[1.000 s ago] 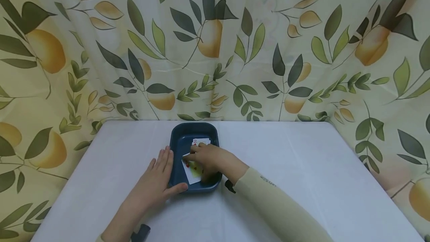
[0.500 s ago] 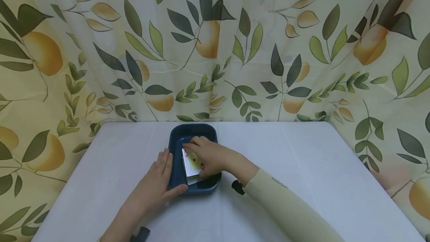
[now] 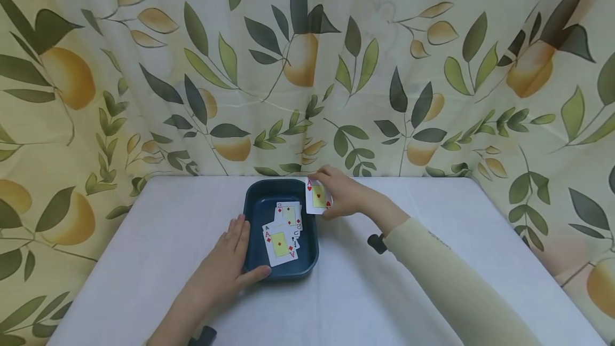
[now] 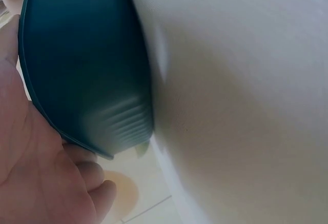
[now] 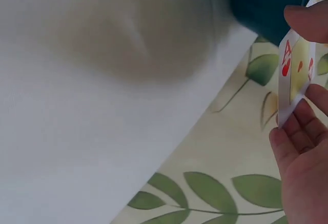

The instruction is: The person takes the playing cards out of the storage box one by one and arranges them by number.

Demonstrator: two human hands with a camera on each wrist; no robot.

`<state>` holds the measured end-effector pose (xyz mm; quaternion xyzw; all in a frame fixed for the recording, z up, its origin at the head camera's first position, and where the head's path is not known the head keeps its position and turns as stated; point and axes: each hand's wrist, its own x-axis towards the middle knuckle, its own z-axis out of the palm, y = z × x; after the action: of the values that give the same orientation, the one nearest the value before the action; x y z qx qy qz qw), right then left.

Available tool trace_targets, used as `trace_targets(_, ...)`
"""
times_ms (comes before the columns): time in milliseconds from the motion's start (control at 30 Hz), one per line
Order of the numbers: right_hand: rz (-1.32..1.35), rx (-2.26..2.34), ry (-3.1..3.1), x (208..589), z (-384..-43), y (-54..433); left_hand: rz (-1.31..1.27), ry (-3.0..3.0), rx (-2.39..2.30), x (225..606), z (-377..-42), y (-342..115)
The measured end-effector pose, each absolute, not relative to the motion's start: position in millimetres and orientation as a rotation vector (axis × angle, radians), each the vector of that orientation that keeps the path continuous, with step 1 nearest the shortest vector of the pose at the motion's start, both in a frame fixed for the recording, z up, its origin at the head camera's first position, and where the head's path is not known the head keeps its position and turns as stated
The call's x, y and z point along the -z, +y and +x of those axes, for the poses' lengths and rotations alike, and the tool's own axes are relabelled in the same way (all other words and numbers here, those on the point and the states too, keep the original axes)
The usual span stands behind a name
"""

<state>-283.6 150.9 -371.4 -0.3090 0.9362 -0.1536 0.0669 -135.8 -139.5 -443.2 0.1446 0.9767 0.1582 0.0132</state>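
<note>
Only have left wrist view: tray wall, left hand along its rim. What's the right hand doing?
Observer: In the head view, the right hand pinches an ace of hearts by the tray's far right corner.
Operator: Anything inside?
Observer: Yes, an ace of diamonds, face up and overlapping other cards.
Operator: Any of those readable?
Observer: A two of diamonds, face up, farther from the person than that ace.

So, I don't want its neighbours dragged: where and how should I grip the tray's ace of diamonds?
Probably pinch its near end, from above and right: the ace of diamonds lies face up, that end projecting past the other cards, while the left hand touches the left of the tray.
</note>
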Motion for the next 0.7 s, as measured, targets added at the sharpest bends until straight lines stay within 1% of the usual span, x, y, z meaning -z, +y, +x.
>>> trace_targets(333,-0.826,0.401,2.83,389,-317,170,0.459,3.048,-0.49,444,-136,-139)
trace_targets(700,-0.635,0.299,2.79,411,-333,178,0.437,3.028,-0.478,442,-136,-140)
